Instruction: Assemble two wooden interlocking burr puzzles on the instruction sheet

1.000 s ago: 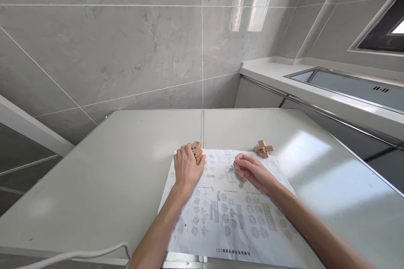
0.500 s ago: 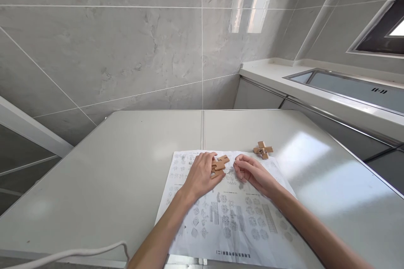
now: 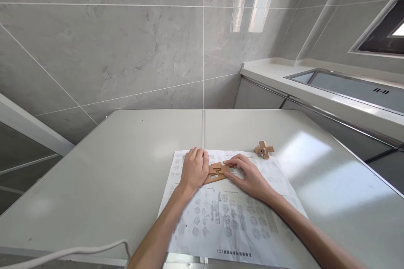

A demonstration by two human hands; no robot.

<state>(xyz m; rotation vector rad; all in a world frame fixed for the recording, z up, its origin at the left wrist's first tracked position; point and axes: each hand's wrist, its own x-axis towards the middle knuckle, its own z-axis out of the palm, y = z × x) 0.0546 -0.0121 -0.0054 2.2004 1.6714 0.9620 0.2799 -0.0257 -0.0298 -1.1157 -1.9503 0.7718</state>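
Note:
Flat wooden puzzle pieces (image 3: 217,171) with slots cut in them lie fitted together between my hands, over the far part of a printed sheet (image 3: 243,239). My left hand (image 3: 195,168) curls round their left end, its fingers bent and partly hiding that end. On the right end, the thumb and fingers of my right hand (image 3: 248,174) pinch the pieces from the near and far sides. A cross-shaped wooden puzzle (image 3: 264,150) stands beyond my right hand, by the sheet's far right corner.
The sheet lies on a pale table (image 3: 126,168) with a seam down its middle. A white cable (image 3: 78,249) runs at the near left. A tiled wall (image 3: 126,50) rises behind, and a counter with a sink (image 3: 344,88) stands to the right.
The wooden pieces have come down flatter and turned. My right hand has moved left and taken hold of their right end. My left hand has shifted slightly left.

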